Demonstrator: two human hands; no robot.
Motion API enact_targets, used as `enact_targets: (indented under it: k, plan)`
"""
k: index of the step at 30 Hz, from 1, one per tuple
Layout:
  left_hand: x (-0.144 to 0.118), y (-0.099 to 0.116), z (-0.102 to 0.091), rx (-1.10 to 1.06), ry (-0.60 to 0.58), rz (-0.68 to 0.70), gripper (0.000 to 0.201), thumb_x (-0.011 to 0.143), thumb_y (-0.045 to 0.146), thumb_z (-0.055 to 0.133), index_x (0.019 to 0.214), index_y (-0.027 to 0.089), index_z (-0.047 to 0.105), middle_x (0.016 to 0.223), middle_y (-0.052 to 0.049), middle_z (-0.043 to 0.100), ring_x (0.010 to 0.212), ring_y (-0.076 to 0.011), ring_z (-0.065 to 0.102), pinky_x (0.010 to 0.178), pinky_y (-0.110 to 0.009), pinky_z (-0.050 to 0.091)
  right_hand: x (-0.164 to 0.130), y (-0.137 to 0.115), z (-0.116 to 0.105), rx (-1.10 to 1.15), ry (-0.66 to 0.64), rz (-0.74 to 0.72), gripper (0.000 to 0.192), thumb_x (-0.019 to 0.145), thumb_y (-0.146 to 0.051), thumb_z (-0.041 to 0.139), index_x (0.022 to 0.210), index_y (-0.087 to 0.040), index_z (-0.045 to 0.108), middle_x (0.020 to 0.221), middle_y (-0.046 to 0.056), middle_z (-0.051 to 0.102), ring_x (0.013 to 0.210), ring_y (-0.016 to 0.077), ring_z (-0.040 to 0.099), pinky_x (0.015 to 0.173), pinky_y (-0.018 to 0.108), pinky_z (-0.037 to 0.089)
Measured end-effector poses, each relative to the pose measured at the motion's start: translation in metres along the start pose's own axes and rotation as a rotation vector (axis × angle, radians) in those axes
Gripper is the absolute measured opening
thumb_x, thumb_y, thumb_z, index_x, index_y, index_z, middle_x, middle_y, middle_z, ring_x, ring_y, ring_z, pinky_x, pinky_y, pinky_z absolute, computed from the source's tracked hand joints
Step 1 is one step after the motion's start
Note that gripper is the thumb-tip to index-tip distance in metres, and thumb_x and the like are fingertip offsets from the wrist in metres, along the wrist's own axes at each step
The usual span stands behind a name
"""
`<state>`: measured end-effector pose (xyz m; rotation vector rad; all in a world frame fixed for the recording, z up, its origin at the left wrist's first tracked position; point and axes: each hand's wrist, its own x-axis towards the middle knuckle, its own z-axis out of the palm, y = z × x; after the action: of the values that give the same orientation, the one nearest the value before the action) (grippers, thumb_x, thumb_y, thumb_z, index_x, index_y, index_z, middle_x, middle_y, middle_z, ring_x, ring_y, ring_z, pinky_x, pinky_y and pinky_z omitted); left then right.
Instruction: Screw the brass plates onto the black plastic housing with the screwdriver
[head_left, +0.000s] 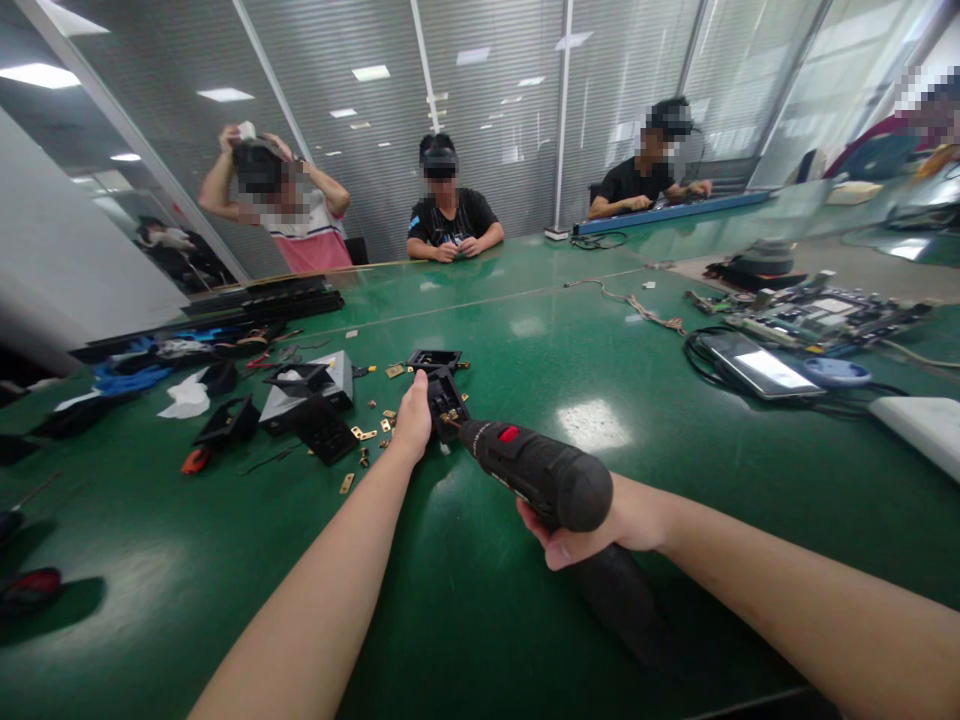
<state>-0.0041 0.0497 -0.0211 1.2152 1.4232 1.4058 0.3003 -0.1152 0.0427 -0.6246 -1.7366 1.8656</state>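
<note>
Drill (536, 468) points at housing (444, 390) between hands (414, 420) (589, 528)

The glossy green tabletop (480, 620) carries small brass pieces (347, 484) and a crumpled white tissue (187, 396) left, a lit-screen device (761, 366) right, a long blue bar (675, 212) far right.

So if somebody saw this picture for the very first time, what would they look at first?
Probably the big black drill in the right hand, near the middle, its tip pointing at the black part the left hand holds. Just left of that, little brass-coloured pieces lie scattered. Across the green table, a person with dark headgear sits facing this way.
</note>
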Motion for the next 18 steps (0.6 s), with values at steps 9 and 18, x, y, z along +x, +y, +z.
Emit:
enact_targets:
  k: [9,18]
  plan:
    - [-0.0036,0.005,0.002,-0.025,-0.005,-0.034,0.085,0.087,0.11,0.064,0.094,0.026,0.075,0.1,-0.013,0.086,0.107,-0.0368,0.085,0.096,-0.045,0.069,0.0022,0.0055,-0.002,-0.003,-0.01,0.037,0.063,0.065,-0.048,0.122,0.087,-0.021,0.07,0.085,-0.002,0.071,0.078,0.0169,0.063,0.071,0.032,0.05]
    - [-0.0017,0.0055,0.0016,-0.006,0.012,-0.051,0.085,0.089,0.11,0.06,0.097,0.026,0.076,0.094,-0.012,0.084,0.1,-0.0356,0.085,0.092,-0.043,0.069,0.0036,0.0052,-0.0016,0.035,-0.03,0.018,0.062,0.067,-0.043,0.122,0.09,-0.021,0.069,0.085,-0.003,0.072,0.078,0.0164,0.065,0.071,0.03,0.052]
